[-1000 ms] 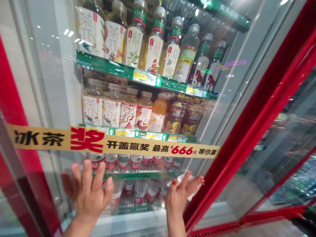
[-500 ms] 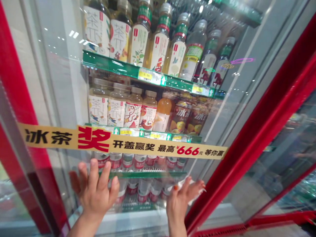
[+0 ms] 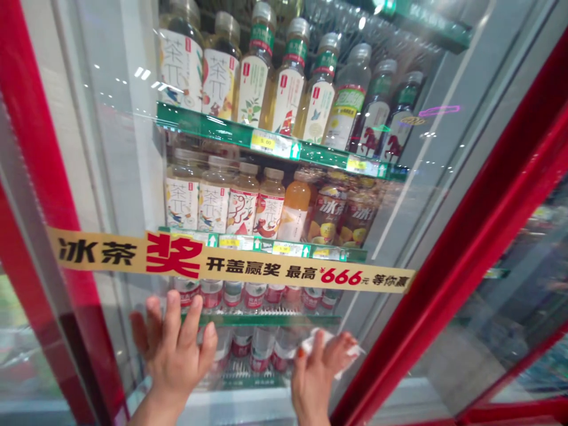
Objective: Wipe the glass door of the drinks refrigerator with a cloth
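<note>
While the right hand [image 3: 317, 373] pins a white cloth [image 3: 323, 337] against the glass door [image 3: 110, 177], its fingers [image 3: 333, 350] lie loosely curved over the cloth, whose crumpled edges show above and to the right of them. Cloth and hand sit low on the door, near its lower right corner, just beside the red frame [image 3: 465, 248] that slants up along the door's right edge. The left hand [image 3: 177, 349] rests on the same glass toward the lower left, well apart from the right, palm flat, fingers [image 3: 171, 313] straight and spread, holding nothing. Just above both hands a yellow banner [image 3: 231, 266] with black and red print runs across the door from near its left edge to the right frame. Behind the glass, green shelves [image 3: 199, 125] carry rows of bottles [image 3: 288, 89]: white-labelled tea on the top shelf with darker ones at its right end, then more tea, an orange drink [image 3: 295, 204] and brown-wrapped bottles below. Small water bottles [image 3: 255, 293] with red labels stand on the lowest shelves, behind the hands. Yellow price tags [image 3: 262, 142] sit on the shelf fronts. Another red post [image 3: 35, 148] borders the door's left edge.
</note>
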A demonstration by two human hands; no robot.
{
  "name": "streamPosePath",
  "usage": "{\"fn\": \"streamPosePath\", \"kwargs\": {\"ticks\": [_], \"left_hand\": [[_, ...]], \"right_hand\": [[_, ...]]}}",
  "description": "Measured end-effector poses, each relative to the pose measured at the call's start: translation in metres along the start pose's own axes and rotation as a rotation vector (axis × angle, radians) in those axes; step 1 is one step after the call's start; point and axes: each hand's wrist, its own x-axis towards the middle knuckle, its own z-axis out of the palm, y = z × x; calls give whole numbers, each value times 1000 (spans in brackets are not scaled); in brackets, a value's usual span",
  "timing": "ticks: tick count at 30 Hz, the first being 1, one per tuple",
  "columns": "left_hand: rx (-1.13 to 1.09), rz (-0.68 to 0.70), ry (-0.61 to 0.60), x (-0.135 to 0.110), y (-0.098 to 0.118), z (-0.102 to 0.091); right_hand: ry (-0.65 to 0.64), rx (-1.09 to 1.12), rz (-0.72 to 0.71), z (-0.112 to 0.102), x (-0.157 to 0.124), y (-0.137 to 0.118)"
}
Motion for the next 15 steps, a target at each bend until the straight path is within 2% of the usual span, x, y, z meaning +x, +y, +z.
{"fn": "streamPosePath", "kwargs": {"ticks": [2,4,5,7,9,10,11,12,13,15], "left_hand": [[-7,-7,6,-1,0,2],[-6,-16,7,-1,0,2],[-5,-19,6,-1,0,2],[-3,-19,6,-1,0,2],[0,-15,12,-1,-1,1],[0,-15,14,-1,-1,1],[-2,-15,15,-1,-2,1],[-5,-16,19,-1,-2,1],[-3,-17,23,-1,-1,1],[7,-15,37,1,0,2]], "right_hand": [[85,11,228,-7,41,16],[118,18,284,-10,76,-2],[108,15,233,-10,86,-20],[54,11,10,-9,86,-61],[9,20,-251,-5,67,-89],[-5,23,-345,-4,55,-92],[-14,22,-396,-4,46,-86],[-14,12,-389,-6,41,-73],[-12,-2,-323,-8,43,-54],[25,-14,-90,-17,66,-11]]}}
